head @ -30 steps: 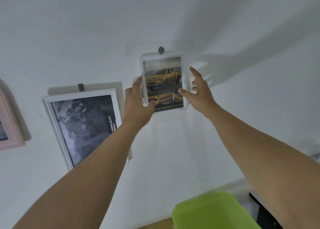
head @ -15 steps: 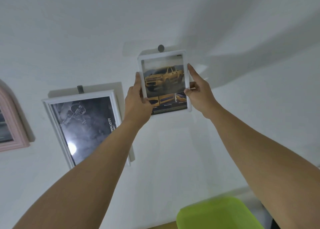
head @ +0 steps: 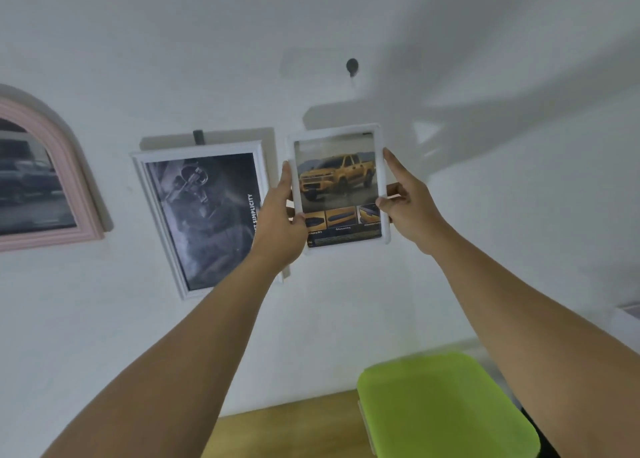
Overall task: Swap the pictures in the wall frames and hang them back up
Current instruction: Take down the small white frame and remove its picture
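Note:
A small white frame (head: 337, 135) with a picture of a yellow pickup truck is off the wall, held upright in front of it. My left hand (head: 280, 222) grips its left edge, thumb on the front. On the right edge, my right hand (head: 407, 203) grips with the thumb on the front and fingers behind. The bare wall hook (head: 352, 67) sits well above the frame. A larger white frame (head: 157, 211) with a dark grey picture hangs to the left on its own hook (head: 198, 136).
A pink arched frame (head: 74, 180) with a dark car picture hangs at far left. A lime green plastic lid or seat (head: 443, 405) sits below right on a wooden surface (head: 284, 430). The wall is white.
The small frame has come off its hook and moved down and away from the wall in both hands. The hook is now bare. The view has shifted so the pink frame shows more.

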